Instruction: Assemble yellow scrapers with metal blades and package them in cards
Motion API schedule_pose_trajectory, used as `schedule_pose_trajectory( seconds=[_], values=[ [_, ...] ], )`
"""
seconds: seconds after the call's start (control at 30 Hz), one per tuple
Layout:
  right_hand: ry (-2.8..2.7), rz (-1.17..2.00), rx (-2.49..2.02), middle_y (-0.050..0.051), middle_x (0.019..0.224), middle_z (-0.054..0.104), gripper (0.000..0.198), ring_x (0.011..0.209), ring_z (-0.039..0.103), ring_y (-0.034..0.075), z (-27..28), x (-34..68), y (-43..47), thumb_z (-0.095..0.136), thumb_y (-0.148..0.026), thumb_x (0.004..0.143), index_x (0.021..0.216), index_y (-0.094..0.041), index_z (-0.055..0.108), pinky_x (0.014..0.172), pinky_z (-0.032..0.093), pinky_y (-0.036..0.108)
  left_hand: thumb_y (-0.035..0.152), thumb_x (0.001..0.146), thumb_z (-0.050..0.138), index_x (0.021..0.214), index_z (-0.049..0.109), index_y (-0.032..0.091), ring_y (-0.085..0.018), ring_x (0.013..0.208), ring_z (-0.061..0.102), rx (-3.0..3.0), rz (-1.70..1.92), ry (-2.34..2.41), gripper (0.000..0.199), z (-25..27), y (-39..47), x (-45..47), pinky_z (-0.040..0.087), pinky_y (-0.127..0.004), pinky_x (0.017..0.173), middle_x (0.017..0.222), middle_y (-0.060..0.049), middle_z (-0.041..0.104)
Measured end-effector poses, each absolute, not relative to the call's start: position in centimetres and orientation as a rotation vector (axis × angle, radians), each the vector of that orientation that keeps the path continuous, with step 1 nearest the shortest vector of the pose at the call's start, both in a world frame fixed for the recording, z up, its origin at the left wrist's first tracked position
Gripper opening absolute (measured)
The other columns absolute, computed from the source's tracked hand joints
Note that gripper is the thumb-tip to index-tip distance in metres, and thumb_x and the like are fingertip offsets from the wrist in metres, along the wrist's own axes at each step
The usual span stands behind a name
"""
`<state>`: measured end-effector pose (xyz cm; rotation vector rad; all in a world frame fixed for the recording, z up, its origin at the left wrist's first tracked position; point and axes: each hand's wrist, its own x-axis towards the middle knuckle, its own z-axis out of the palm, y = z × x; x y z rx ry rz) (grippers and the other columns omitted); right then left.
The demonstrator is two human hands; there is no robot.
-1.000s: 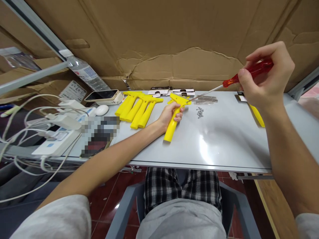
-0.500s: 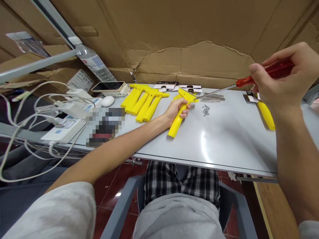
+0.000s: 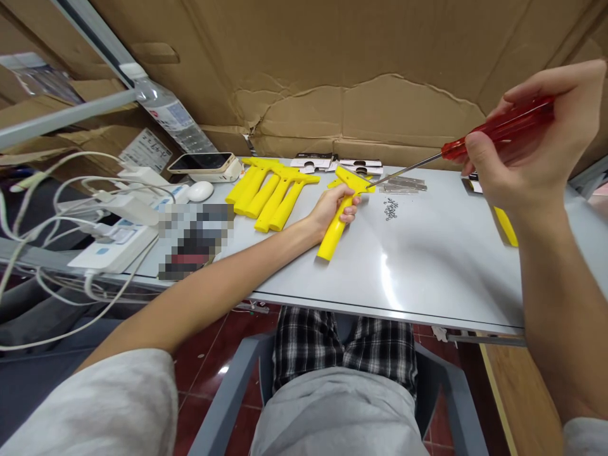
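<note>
Yellow T-shaped tool (image 3: 331,239) is at the middle of the pale surface (image 3: 427,272), slanting, its head pointing away from the person and its butt end toward the near edge. The left hand (image 3: 333,208) has its grip wrapped round the upper handle, just below the head; whether the butt touches the surface cannot be told. The right hand (image 3: 546,149) is raised at the right, its grip closed around the handle of a red screwdriver (image 3: 501,130). The metal shaft slopes down leftward, and its tip meets the tool's head near the right end, as far as can be seen.

Just right of the head lie thin metal plates (image 3: 403,185), with a small heap of dark fasteners (image 3: 390,209) nearer the person. Several more yellow tools (image 3: 270,193) lie side by side to the left. Black-and-white cards (image 3: 313,163) rest behind, by the cardboard (image 3: 370,114). Beyond the right wrist, another yellow piece (image 3: 505,226) is partly hidden. A phone (image 3: 202,163) sits at the left, near a clear bottle (image 3: 173,120).
</note>
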<state>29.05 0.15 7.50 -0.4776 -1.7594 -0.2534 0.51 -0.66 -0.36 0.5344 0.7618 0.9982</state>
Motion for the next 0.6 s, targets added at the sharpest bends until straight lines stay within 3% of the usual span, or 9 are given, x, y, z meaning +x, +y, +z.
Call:
schedule_pose_trajectory(
  seconds=[0.1,0.23,0.4,0.6],
  values=[
    [-1.747,-0.307,-0.546,0.001,0.111,0.061,0.041,0.085,0.062,0.001,7.49,29.42,0.10,0.081,-0.045,0.089,0.113,-0.016,0.067,0.066,0.050,0.016,0.011,0.088,0.055,0.091,0.051,0.019,-0.004,0.041,0.042,0.553,0.995,0.753,0.010,-0.49,-0.58,0.48,0.027,-0.011,0.034,0.071,0.002,0.057],
    [-1.728,-0.501,-0.604,-0.005,0.088,0.059,0.041,0.070,0.055,-0.006,7.51,30.01,0.06,0.086,-0.041,0.084,0.098,-0.012,0.061,0.059,0.036,0.007,0.011,0.087,0.055,0.091,0.051,0.020,-0.004,0.041,0.042,0.557,0.991,0.756,0.011,-0.45,-0.66,0.53,0.026,-0.011,0.033,0.071,0.002,0.057],
    [-1.759,-0.323,-0.612,-0.002,0.113,0.063,0.037,0.085,0.067,0.000,7.64,29.52,-0.52,0.082,-0.030,0.084,0.113,-0.016,0.064,0.065,0.052,0.009,0.010,0.087,0.055,0.091,0.051,0.020,-0.003,0.040,0.041,0.534,1.001,0.765,0.011,-0.01,-0.94,0.71,0.024,-0.011,0.034,0.070,0.002,0.057],
    [-1.649,-0.369,-0.748,-0.004,0.090,0.063,0.033,0.074,0.066,0.001,7.49,29.72,-0.07,0.088,-0.020,0.075,0.100,-0.012,0.068,0.059,0.043,0.009,0.011,0.088,0.054,0.090,0.050,0.020,-0.003,0.040,0.040,0.544,0.991,0.782,0.010,0.19,-1.04,0.75,0.023,-0.011,0.034,0.069,0.002,0.057]
  ],
)
